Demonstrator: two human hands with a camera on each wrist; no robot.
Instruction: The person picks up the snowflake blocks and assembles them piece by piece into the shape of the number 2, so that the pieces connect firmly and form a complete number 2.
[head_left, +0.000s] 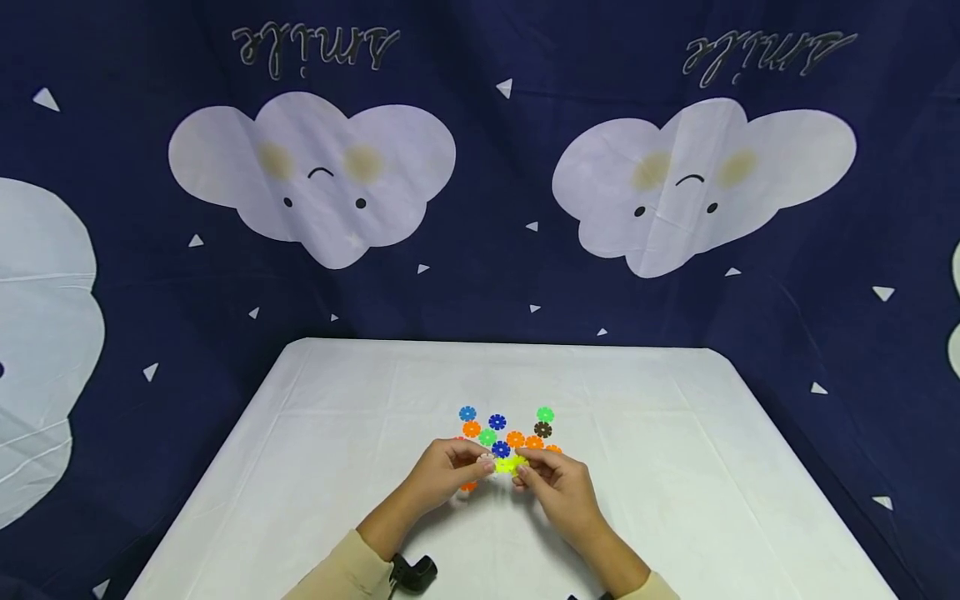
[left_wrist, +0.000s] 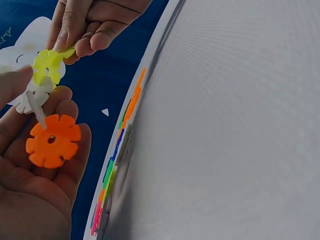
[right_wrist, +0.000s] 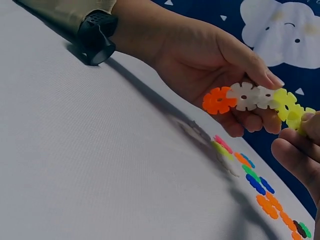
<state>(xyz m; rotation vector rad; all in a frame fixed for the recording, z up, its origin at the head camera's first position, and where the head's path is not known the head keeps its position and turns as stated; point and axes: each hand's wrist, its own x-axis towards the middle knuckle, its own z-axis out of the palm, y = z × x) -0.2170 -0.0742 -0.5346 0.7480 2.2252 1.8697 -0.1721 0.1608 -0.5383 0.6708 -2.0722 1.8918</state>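
Above the white table, both hands hold a joined chain of plastic snowflake discs. In the right wrist view the chain runs from an orange disc (right_wrist: 219, 101) through two white discs (right_wrist: 244, 96) to yellow discs (right_wrist: 286, 103). My left hand (head_left: 448, 477) pinches the white part between thumb and fingers, the orange disc lying over its palm side in the left wrist view. At the other end my right hand (head_left: 561, 492) pinches a yellow disc (left_wrist: 67, 53), set at an angle to its yellow neighbour. Fingertips hide part of the joints.
Several loose discs lie flat beyond the hands, among them a light blue disc (head_left: 467, 413), a green disc (head_left: 545, 414), a brown disc (head_left: 543, 429) and dark blue ones. The white table (head_left: 337, 392) ends at a dark blue cloud-print curtain (head_left: 480, 275).
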